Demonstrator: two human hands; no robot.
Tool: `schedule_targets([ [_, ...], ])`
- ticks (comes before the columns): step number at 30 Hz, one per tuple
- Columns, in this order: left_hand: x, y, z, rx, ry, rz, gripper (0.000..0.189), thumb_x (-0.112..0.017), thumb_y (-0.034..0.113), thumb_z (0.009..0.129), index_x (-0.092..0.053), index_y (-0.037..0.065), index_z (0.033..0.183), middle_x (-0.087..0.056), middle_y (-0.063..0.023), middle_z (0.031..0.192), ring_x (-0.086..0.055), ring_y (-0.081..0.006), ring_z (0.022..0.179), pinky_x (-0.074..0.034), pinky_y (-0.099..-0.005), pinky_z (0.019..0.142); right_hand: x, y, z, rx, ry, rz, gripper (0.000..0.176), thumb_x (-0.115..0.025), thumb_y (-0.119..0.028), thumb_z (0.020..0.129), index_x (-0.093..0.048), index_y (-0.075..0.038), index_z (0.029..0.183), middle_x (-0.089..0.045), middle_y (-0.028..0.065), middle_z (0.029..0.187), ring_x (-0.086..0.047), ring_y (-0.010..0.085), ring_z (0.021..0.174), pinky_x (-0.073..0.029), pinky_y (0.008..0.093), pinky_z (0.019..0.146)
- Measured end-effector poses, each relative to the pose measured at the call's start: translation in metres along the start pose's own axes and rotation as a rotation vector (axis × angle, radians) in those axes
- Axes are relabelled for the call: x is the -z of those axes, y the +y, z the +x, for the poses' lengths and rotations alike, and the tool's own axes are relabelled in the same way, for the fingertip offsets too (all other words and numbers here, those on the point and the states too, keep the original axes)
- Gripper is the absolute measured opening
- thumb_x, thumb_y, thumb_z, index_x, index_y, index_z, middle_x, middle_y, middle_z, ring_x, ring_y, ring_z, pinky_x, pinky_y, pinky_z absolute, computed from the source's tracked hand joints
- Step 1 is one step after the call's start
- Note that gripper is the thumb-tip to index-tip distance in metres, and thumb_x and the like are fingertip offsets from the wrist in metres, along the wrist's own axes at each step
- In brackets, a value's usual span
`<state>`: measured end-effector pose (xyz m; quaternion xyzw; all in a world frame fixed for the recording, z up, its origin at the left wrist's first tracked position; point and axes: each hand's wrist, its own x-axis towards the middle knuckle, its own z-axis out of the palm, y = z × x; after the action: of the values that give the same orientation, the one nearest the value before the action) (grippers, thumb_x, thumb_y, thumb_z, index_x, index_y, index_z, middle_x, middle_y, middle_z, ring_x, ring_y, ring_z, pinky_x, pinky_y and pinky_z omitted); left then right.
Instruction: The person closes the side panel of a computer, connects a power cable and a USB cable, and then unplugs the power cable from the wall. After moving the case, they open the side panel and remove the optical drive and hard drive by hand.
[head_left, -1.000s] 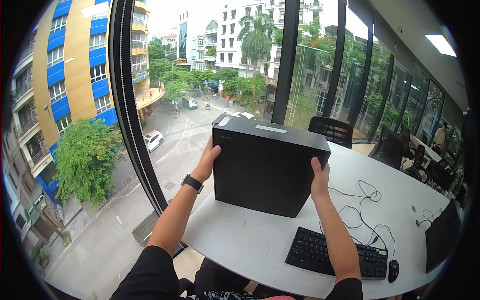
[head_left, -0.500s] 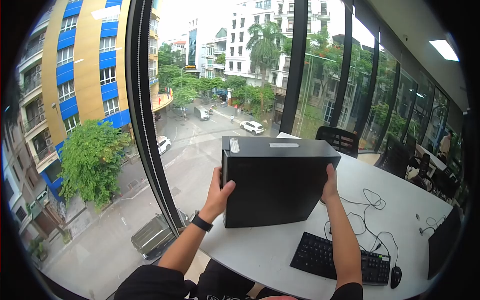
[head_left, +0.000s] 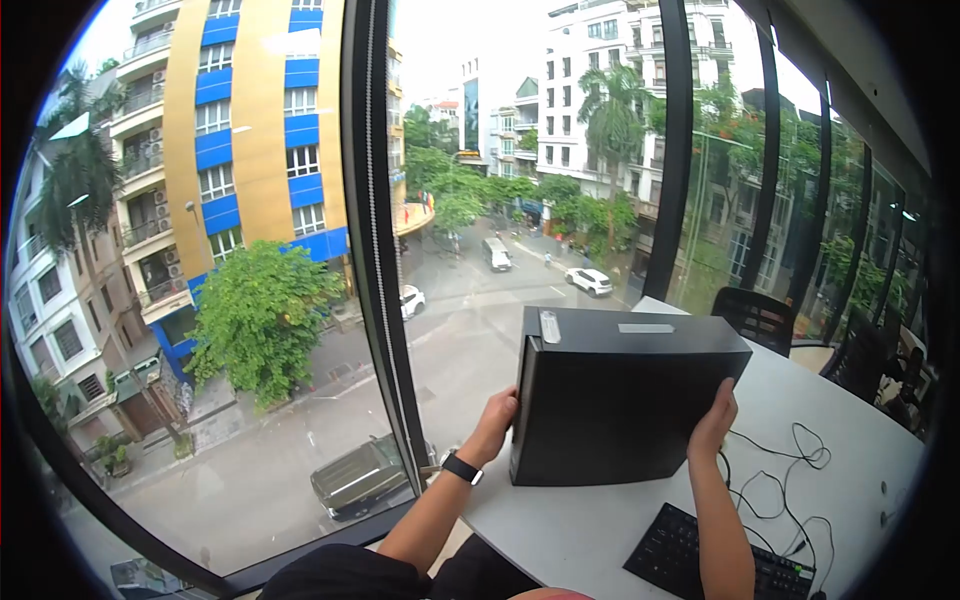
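my left hand (head_left: 492, 425) and right hand (head_left: 713, 418) are clamped on opposite sides of the black case (head_left: 620, 405), upright at the desk (head_left: 560, 540).

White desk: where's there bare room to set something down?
Bare: the front stretch between the black box-shaped case and the black keyboard, and the strip beyond the thin black cables, right of the case. Crowded: around the cables and keyboard.

The left hand (head_left: 492, 428) and right hand (head_left: 713, 422) hold a black case (head_left: 622, 405) above the white desk (head_left: 580, 540).
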<state>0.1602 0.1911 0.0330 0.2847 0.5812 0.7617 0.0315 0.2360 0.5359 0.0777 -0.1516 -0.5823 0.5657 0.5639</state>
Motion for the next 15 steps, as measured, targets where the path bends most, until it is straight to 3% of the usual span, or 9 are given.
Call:
schedule_targets([
  [2,0.005,-0.009,-0.002,-0.011,-0.001,0.022,0.095,-0.058,0.082,0.087,-0.063,-0.004,0.126,-0.065,-0.0015,0.108,-0.057,-0.0099,0.099,-0.045,-0.0244,0.087,-0.006,-0.014,-0.001,0.022,-0.119,0.048,0.059,-0.046,-0.056,0.109,-0.058,-0.003,0.086,-0.053,0.0016,0.086,-0.049,0.0133,0.084,-0.04,0.0305,0.08],
  [5,-0.01,0.005,-0.027,-0.066,0.053,0.002,0.079,-0.07,0.067,0.089,-0.064,-0.003,0.125,-0.068,-0.0023,0.109,-0.059,-0.0096,0.101,-0.047,-0.0255,0.089,-0.016,-0.007,0.016,0.032,-0.263,0.114,0.067,-0.039,-0.058,0.11,-0.056,-0.001,0.08,-0.054,0.0011,0.077,-0.047,0.0124,0.077,-0.04,0.0319,0.074],
  [9,-0.038,0.028,-0.061,-0.078,0.163,-0.052,0.064,-0.081,0.047,0.088,-0.065,-0.002,0.125,-0.069,-0.0029,0.109,-0.062,-0.0107,0.101,-0.049,-0.0276,0.092,-0.041,0.018,0.028,0.044,-0.237,0.138,0.076,-0.033,-0.06,0.11,-0.057,0.008,0.084,-0.06,0.005,0.078,-0.049,0.0147,0.075,-0.042,0.0356,0.072],
  [12,-0.025,0.023,-0.058,-0.053,0.098,-0.007,0.058,-0.083,0.038,0.087,-0.065,-0.003,0.123,-0.069,-0.0028,0.107,-0.063,-0.0108,0.098,-0.049,-0.0268,0.091,-0.044,0.022,0.029,0.079,-0.234,0.117,0.077,-0.032,-0.06,0.11,-0.059,0.008,0.085,-0.06,0.0049,0.077,-0.049,0.0151,0.074,-0.042,0.0365,0.071],
  [13,-0.013,0.019,-0.053,-0.067,-0.022,0.082,0.064,-0.072,0.053,0.094,-0.063,0.001,0.129,-0.07,-0.0029,0.112,-0.064,-0.0133,0.103,-0.05,-0.0306,0.094,-0.035,0.02,0.03,-0.024,-0.32,0.078,0.074,-0.033,-0.058,0.111,-0.063,0.008,0.096,-0.064,0.0081,0.088,-0.056,0.0178,0.084,-0.046,0.0352,0.083],
  [14,0.004,0.005,-0.043,-0.056,-0.029,0.079,0.064,-0.072,0.053,0.094,-0.063,0.001,0.129,-0.07,-0.0029,0.112,-0.064,-0.0133,0.103,-0.05,-0.0306,0.094,-0.032,0.021,0.027,-0.03,-0.312,0.07,0.074,-0.033,-0.058,0.111,-0.063,0.008,0.096,-0.064,0.0081,0.088,-0.056,0.0178,0.084,-0.046,0.0352,0.083],
  [15,0.021,-0.014,-0.031,0.136,-0.157,-0.223,0.071,-0.061,0.062,0.096,-0.059,0.004,0.136,-0.068,-0.0045,0.12,-0.063,-0.0162,0.111,-0.05,-0.0334,0.097,-0.032,0.02,0.02,-0.078,-0.313,0.155,0.073,-0.034,-0.058,0.11,-0.061,0.009,0.112,-0.065,0.0116,0.106,-0.057,0.0213,0.099,-0.044,0.0352,0.094],
])
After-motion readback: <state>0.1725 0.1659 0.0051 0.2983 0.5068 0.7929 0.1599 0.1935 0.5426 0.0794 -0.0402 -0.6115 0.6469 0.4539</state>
